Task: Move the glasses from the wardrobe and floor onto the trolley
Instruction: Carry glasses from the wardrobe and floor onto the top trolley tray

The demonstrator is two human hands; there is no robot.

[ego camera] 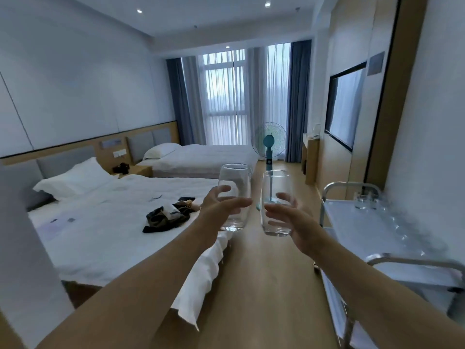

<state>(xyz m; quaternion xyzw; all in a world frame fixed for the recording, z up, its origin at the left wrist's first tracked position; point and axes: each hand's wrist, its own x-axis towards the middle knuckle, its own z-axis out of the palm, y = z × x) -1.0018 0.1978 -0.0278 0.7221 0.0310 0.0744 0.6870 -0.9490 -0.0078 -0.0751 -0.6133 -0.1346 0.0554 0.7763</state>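
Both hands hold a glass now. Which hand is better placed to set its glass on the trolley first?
The right hand, probably. It grips its glass on the side nearer the trolley, which stands to the right. The left hand with its glass is farther away, toward the bed, and would have to cross over.

White trolley (357, 224) top: clear glasses (362, 200) at far end, more blurred along wall side.

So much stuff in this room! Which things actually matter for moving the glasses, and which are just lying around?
Part of the job:
- glass in the left hand, at
- glass in the right hand, at
- trolley, with glasses already on it

Just lying about:
- dark clothes on the near bed
- standing fan
- pillows
- wall television
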